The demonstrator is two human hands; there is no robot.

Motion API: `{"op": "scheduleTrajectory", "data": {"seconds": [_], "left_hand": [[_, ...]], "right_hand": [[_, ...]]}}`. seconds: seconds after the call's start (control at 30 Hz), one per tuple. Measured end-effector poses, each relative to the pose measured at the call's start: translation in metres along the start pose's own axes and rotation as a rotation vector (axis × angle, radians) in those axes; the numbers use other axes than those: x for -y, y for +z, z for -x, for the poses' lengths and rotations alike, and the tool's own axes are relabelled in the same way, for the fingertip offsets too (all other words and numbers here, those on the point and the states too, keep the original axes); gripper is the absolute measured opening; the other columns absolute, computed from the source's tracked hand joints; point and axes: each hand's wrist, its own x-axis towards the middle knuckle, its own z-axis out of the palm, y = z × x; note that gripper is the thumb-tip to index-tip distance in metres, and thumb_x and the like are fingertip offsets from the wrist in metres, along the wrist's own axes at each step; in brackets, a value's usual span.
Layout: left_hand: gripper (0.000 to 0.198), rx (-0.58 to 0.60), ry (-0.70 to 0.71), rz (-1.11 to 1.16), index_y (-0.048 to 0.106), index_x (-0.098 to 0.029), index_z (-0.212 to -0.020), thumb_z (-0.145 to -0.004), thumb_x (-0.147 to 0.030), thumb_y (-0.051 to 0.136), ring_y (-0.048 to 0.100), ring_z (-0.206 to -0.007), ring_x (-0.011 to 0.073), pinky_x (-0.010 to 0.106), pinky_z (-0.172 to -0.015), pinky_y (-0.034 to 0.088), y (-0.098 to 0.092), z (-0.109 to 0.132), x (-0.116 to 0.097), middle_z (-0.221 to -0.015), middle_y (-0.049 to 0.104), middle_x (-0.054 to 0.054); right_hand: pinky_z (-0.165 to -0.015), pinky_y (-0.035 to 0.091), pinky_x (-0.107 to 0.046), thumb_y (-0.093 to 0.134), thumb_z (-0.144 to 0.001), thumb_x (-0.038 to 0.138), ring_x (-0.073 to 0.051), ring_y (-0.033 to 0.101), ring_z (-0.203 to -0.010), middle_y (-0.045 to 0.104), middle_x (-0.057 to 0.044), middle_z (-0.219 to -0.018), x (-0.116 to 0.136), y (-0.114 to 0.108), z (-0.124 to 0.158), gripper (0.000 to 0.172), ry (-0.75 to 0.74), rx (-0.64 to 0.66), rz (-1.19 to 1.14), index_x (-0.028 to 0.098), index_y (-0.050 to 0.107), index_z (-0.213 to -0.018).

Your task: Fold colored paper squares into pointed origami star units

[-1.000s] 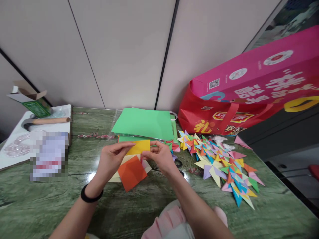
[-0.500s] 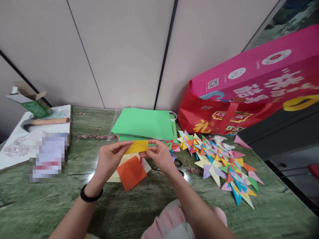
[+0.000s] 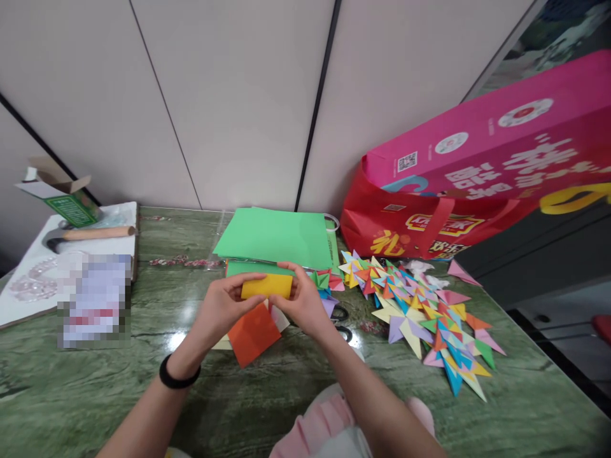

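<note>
A small yellow paper (image 3: pixel 267 287), folded into a narrow rectangle, is held up between my two hands. My left hand (image 3: pixel 228 308) grips its left end, thumb along the lower edge. At the right end my right hand (image 3: pixel 304 304) pinches it, with the index finger raised above the paper. Below the hands an orange square sheet (image 3: pixel 254 336) lies on pale sheets (image 3: pixel 223 343) on the green table. Behind them is a stack of green paper (image 3: pixel 277 234), partly in clear plastic.
Many colourful folded paper points (image 3: pixel 420 299) are heaped at the right, near a red gift bag (image 3: pixel 396 222). Black-handled scissors (image 3: pixel 344 333) lie beside my right hand. At the left are a white board (image 3: pixel 19 299), a wooden-handled tool (image 3: pixel 98 233) and a green box (image 3: pixel 74 207).
My hands have come closer together, the left one moving right. The yellow paper now looks narrower in height, with both thumbs at its lower edge.
</note>
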Motion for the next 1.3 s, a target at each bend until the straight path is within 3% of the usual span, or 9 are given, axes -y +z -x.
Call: {"op": "scheduleTrajectory", "data": {"seconds": [0.2, 0.43, 0.77, 0.9, 1.03, 1.17, 1.3], "left_hand": [[0.034, -0.034, 0.010, -0.065, 0.068, -0.013, -0.093, -0.060, -0.019, 0.068, 0.068, -0.079, 0.0227, 0.031, -0.070, 0.056, 0.006, 0.001, 0.009, -0.091, 0.072, 0.008], [0.039, -0.022, -0.040, 0.003, 0.065, -0.010, -0.098, -0.059, -0.016, 0.061, 0.068, -0.085, 0.0235, 0.031, -0.074, 0.054, 0.001, -0.001, 0.002, -0.090, 0.072, 0.010], [0.047, 0.004, 0.044, 0.038, 0.057, -0.014, -0.113, -0.067, -0.015, 0.061, 0.065, -0.094, 0.0216, 0.032, -0.082, 0.053, -0.010, -0.003, -0.001, -0.100, 0.070, 0.009], [0.053, -0.016, 0.077, 0.080, 0.050, -0.017, -0.122, -0.071, -0.021, 0.063, 0.065, -0.095, 0.0227, 0.034, -0.083, 0.053, -0.013, -0.005, 0.001, -0.098, 0.070, 0.008], [0.055, 0.043, 0.043, 0.105, 0.047, -0.018, -0.125, -0.072, -0.020, 0.062, 0.066, -0.091, 0.0220, 0.036, -0.086, 0.052, -0.008, -0.004, 0.004, -0.091, 0.072, 0.007], [0.058, 0.091, 0.005, 0.139, 0.044, -0.018, -0.128, -0.072, -0.020, 0.060, 0.067, -0.089, 0.0219, 0.036, -0.084, 0.053, -0.001, -0.002, 0.003, -0.094, 0.071, 0.008], [0.059, 0.132, -0.034, 0.158, 0.043, -0.018, -0.128, -0.072, -0.021, 0.060, 0.067, -0.087, 0.0211, 0.037, -0.084, 0.053, 0.003, 0.000, 0.000, -0.093, 0.071, 0.008]], "right_hand": [[-0.047, 0.043, -0.019, 0.061, -0.060, 0.011, -0.011, 0.052, -0.054, 0.053, 0.005, -0.066, -0.002, -0.001, 0.000, 0.053, -0.067, -0.065, 0.187, 0.021, 0.047, -0.111], [-0.063, 0.055, -0.029, 0.055, -0.057, 0.010, -0.013, 0.065, -0.061, 0.063, 0.003, -0.075, 0.002, -0.001, -0.003, 0.050, 0.051, -0.061, -0.084, 0.021, 0.043, -0.104], [-0.064, 0.056, -0.028, 0.054, -0.060, 0.010, -0.014, 0.066, -0.065, 0.063, 0.002, -0.075, -0.004, -0.006, -0.008, 0.042, 0.013, -0.143, -0.029, 0.020, 0.046, -0.100], [-0.073, 0.054, -0.031, 0.051, -0.068, 0.011, -0.015, 0.064, -0.079, 0.063, -0.004, -0.086, -0.004, -0.008, -0.008, 0.033, -0.118, -0.240, 0.084, 0.018, 0.051, -0.100], [-0.074, 0.051, -0.029, 0.050, -0.074, 0.011, -0.018, 0.057, -0.096, 0.060, -0.007, -0.100, 0.002, -0.006, -0.004, 0.027, -0.290, -0.285, 0.275, 0.019, 0.057, -0.098], [-0.065, 0.049, -0.026, 0.051, -0.077, 0.011, -0.018, 0.056, -0.094, 0.057, -0.007, -0.104, 0.009, -0.003, 0.001, 0.024, -0.411, -0.254, 0.379, 0.021, 0.062, -0.095], [-0.062, 0.049, -0.025, 0.052, -0.078, 0.011, -0.014, 0.058, -0.079, 0.056, -0.006, -0.106, 0.013, -0.001, 0.005, 0.026, -0.467, -0.188, 0.444, 0.024, 0.064, -0.098]]}}
